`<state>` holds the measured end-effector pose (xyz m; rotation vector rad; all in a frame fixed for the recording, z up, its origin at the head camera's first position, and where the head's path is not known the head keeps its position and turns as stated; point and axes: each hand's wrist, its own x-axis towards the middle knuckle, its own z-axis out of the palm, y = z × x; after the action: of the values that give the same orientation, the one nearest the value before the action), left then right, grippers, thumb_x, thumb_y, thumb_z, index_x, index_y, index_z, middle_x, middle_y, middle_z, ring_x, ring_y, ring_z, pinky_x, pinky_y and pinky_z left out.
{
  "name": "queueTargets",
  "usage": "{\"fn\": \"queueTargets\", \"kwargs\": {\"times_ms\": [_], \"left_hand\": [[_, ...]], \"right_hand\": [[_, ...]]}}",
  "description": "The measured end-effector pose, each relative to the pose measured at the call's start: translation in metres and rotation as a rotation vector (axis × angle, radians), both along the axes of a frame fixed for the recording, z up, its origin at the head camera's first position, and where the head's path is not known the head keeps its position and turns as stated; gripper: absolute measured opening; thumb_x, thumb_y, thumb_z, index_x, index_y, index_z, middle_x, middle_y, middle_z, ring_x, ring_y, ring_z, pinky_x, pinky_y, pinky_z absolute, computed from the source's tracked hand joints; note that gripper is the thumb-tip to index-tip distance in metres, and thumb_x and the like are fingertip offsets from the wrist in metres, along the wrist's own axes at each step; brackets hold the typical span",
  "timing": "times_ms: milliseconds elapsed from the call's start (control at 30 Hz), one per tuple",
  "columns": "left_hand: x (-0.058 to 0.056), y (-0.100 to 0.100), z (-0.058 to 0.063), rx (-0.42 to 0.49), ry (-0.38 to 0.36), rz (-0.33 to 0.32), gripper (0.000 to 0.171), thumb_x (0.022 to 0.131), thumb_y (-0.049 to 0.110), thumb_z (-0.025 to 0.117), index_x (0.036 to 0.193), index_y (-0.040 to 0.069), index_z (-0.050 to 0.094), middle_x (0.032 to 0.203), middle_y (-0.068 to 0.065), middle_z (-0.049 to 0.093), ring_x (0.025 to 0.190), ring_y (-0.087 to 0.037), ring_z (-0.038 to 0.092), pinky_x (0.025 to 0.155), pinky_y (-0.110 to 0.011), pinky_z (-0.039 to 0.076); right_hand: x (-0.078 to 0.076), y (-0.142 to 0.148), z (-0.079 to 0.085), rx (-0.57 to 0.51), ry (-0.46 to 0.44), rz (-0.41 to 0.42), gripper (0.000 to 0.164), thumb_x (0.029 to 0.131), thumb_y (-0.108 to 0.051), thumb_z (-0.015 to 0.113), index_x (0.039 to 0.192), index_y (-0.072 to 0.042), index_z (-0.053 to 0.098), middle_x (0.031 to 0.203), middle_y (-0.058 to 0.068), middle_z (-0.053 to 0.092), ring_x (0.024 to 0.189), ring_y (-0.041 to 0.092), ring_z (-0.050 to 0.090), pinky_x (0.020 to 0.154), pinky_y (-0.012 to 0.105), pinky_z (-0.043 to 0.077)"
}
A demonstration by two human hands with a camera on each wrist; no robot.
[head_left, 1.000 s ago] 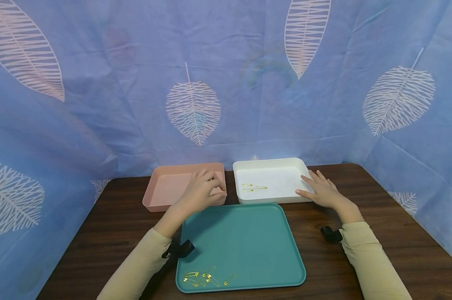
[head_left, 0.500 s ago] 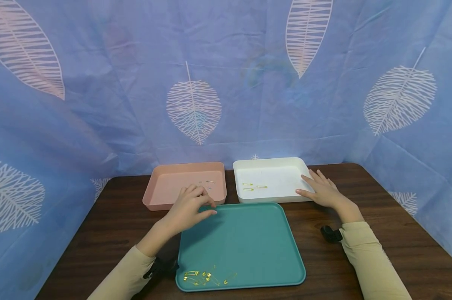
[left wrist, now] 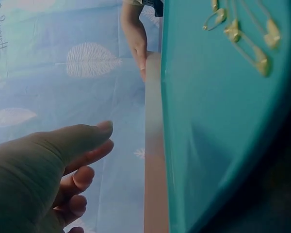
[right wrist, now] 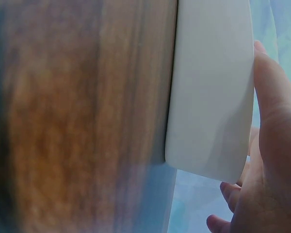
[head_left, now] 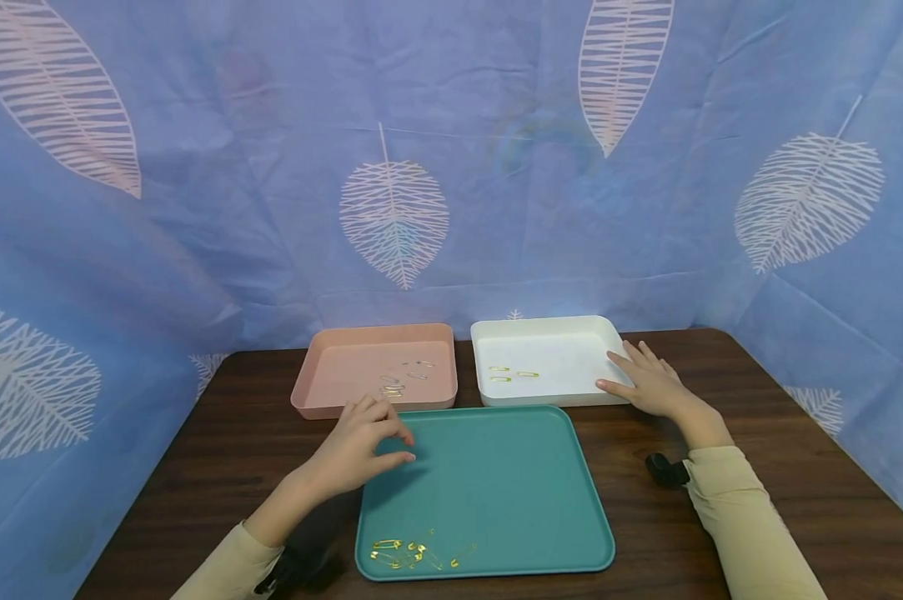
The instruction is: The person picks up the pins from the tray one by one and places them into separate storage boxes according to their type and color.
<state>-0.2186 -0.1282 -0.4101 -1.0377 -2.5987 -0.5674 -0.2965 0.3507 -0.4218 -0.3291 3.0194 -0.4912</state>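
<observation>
My left hand (head_left: 357, 446) hovers over the left rear corner of the teal tray (head_left: 489, 492), thumb and fingers apart with nothing between them. In the left wrist view the same loose fingers (left wrist: 82, 179) show beside the tray. My right hand (head_left: 654, 387) rests on the right end of the white tray (head_left: 571, 354), fingers spread over its rim. Gold safety pins (head_left: 387, 544) lie in a cluster at the teal tray's front left. Silver-looking safety pins (head_left: 393, 388) lie in the pink tray (head_left: 331, 375). Several gold safety pins (head_left: 527, 374) lie in the white tray.
The pink and white trays stand side by side at the back of the dark wooden table (head_left: 233, 450), behind the teal tray. A blue leaf-print cloth (head_left: 481, 208) hangs close behind and around the sides.
My left hand has drawn back from over the pink tray toward the near left, uncovering the pins there. The right hand stays on the white tray.
</observation>
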Motion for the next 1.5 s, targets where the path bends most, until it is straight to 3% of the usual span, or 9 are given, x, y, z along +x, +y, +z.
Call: {"fn": "queueTargets", "kwargs": {"times_ms": [200, 333, 500, 733, 1033, 1500], "left_hand": [[0.012, -0.011, -0.006, 0.003, -0.072, -0.023, 0.016, 0.077, 0.034, 0.082, 0.089, 0.028, 0.073, 0.089, 0.010, 0.057, 0.085, -0.003, 0.036, 0.076, -0.028, 0.027], [0.021, -0.018, -0.007, -0.022, -0.168, -0.051, 0.016, 0.077, 0.036, 0.081, 0.089, 0.030, 0.073, 0.087, 0.010, 0.055, 0.083, -0.001, 0.033, 0.077, -0.028, 0.027], [0.029, -0.025, -0.008, -0.058, -0.286, -0.101, 0.016, 0.077, 0.039, 0.081, 0.088, 0.031, 0.072, 0.087, 0.013, 0.054, 0.086, 0.000, 0.036, 0.080, -0.029, 0.029], [0.036, -0.028, -0.009, -0.113, -0.378, -0.173, 0.016, 0.077, 0.043, 0.080, 0.083, 0.033, 0.070, 0.087, 0.017, 0.052, 0.086, 0.001, 0.036, 0.078, -0.025, 0.029], [0.040, -0.025, -0.011, -0.215, -0.361, -0.158, 0.019, 0.073, 0.042, 0.082, 0.075, 0.035, 0.065, 0.080, 0.018, 0.046, 0.084, 0.000, 0.033, 0.075, -0.024, 0.026], [0.039, -0.018, -0.013, -0.249, -0.358, -0.143, 0.021, 0.078, 0.027, 0.079, 0.067, 0.034, 0.062, 0.074, 0.018, 0.043, 0.080, -0.001, 0.033, 0.072, -0.024, 0.025]], "right_hand": [[0.000, 0.001, 0.001, 0.000, 0.004, 0.004, 0.086, 0.094, -0.060, 0.051, 0.151, 0.000, 0.029, 0.158, 0.033, 0.010, 0.145, 0.054, 0.003, 0.108, 0.075, 0.005], [-0.001, 0.001, 0.000, 0.008, 0.004, 0.002, 0.085, 0.094, -0.060, 0.050, 0.152, -0.001, 0.028, 0.158, 0.032, 0.010, 0.145, 0.053, 0.003, 0.109, 0.075, 0.005], [-0.001, 0.001, -0.001, 0.003, 0.003, 0.002, 0.086, 0.094, -0.060, 0.051, 0.152, -0.001, 0.029, 0.158, 0.032, 0.010, 0.145, 0.054, 0.003, 0.109, 0.075, 0.005], [0.000, 0.002, -0.003, -0.006, 0.006, 0.002, 0.086, 0.094, -0.059, 0.052, 0.151, 0.000, 0.029, 0.158, 0.033, 0.010, 0.145, 0.053, 0.001, 0.109, 0.075, 0.005], [0.000, 0.001, -0.001, -0.004, 0.012, 0.002, 0.086, 0.094, -0.059, 0.051, 0.151, 0.000, 0.029, 0.158, 0.033, 0.010, 0.145, 0.054, 0.002, 0.109, 0.075, 0.005], [-0.001, 0.002, -0.001, 0.011, 0.023, 0.006, 0.085, 0.093, -0.059, 0.052, 0.151, 0.000, 0.030, 0.157, 0.033, 0.013, 0.145, 0.054, 0.006, 0.108, 0.075, 0.008]]}}
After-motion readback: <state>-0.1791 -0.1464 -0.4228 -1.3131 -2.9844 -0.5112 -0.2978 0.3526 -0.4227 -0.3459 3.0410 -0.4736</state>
